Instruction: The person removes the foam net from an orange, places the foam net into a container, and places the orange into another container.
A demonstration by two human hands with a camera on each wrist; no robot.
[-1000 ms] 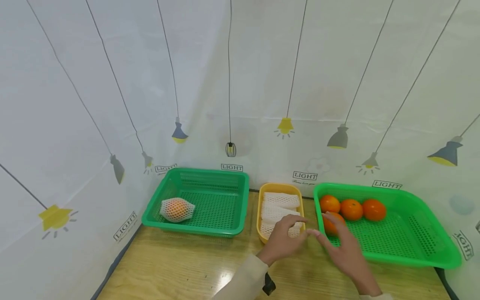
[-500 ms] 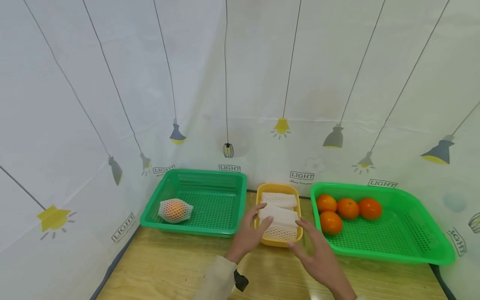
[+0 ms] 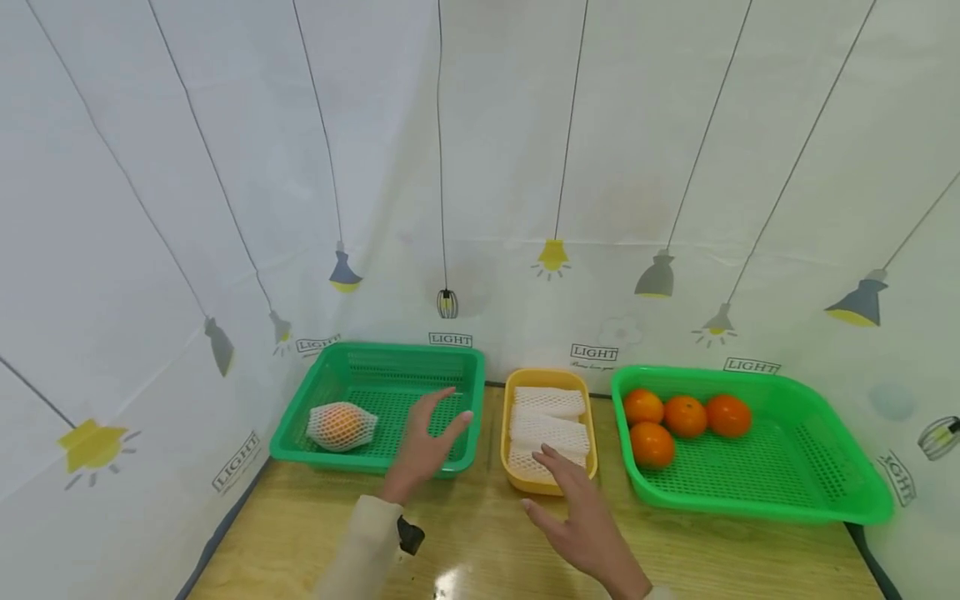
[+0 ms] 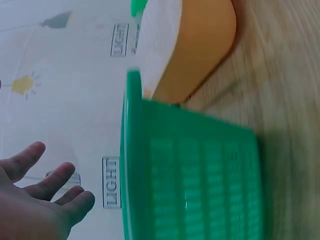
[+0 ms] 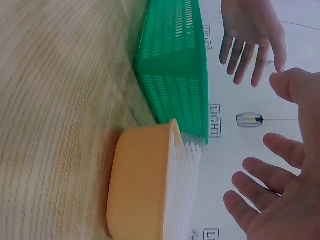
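My left hand, fingers spread and holding nothing, hovers over the near right part of the dark green basket. In that basket lies a round orange fruit wrapped in a white foam net. My right hand is relaxed and holds nothing; its fingertips overlap the near edge of the yellow tray in the head view. Several white foam net sleeves lie in this tray. In the right wrist view, the right fingers stand apart beside the tray, with the left hand beyond.
On the right stands a bright green basket with several oranges grouped at its left end. All containers stand along the back of the wooden table, against a white wall sheet printed with lamps.
Both hands have moved left and apart, the left one from the yellow tray to over the dark green basket. The right hand has come away from the bright green basket. The head view has shifted slightly.
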